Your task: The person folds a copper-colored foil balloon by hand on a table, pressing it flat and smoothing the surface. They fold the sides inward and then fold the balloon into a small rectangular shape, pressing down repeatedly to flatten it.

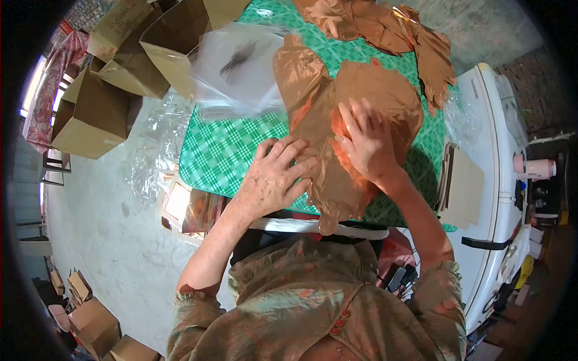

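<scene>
A flat, copper-coloured foil balloon (376, 90), apparently uninflated, lies wrinkled on the green checked tablecloth (223, 147). My right hand (367, 141) rests on its middle with the fingers apart, and the foil shows a bright orange reflection beside it. At the balloon's left edge is my left hand (277, 174), fingers bent and spread, the tips touching the foil. A narrow tab of the balloon hangs over the near table edge. More copper foil pieces (385, 27) lie heaped at the far side of the table.
A stack of clear plastic bags (241, 72) lies at the table's far left. Open cardboard boxes (96, 114) stand left of the table. Cardboard sheets (463, 186) lean at the right, beside a white appliance (490, 150). Clear plastic wrap (150, 150) lies on the floor.
</scene>
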{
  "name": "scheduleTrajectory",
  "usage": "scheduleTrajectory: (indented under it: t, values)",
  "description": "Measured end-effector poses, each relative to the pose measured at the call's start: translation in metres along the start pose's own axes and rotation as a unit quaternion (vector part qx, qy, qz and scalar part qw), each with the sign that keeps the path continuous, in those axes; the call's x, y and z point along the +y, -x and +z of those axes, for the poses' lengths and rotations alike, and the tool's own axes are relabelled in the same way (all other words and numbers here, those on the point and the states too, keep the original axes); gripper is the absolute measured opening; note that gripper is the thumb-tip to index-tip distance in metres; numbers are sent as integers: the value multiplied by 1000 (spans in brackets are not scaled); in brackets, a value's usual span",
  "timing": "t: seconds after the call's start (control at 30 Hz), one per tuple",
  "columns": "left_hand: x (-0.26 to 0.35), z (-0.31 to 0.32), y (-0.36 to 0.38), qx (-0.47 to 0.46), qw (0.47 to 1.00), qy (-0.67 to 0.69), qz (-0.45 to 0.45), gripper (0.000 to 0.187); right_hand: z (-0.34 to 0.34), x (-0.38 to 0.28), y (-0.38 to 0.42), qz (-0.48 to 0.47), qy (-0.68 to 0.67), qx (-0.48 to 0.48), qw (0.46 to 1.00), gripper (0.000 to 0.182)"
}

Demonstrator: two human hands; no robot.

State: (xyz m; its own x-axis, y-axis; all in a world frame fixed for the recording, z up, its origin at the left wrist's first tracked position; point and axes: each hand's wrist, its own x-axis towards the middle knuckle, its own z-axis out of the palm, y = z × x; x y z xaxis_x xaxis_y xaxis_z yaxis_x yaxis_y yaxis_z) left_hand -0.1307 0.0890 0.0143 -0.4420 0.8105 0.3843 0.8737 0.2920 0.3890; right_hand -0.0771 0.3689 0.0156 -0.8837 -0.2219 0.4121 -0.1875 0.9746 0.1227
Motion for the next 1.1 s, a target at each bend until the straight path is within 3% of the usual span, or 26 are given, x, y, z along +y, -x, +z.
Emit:
scheduleTrajectory:
  t: [1.1]
  values:
    - [1,2,0,-5,1000,-3,-5,49,9,-10,10,18,-18,6,1000,66]
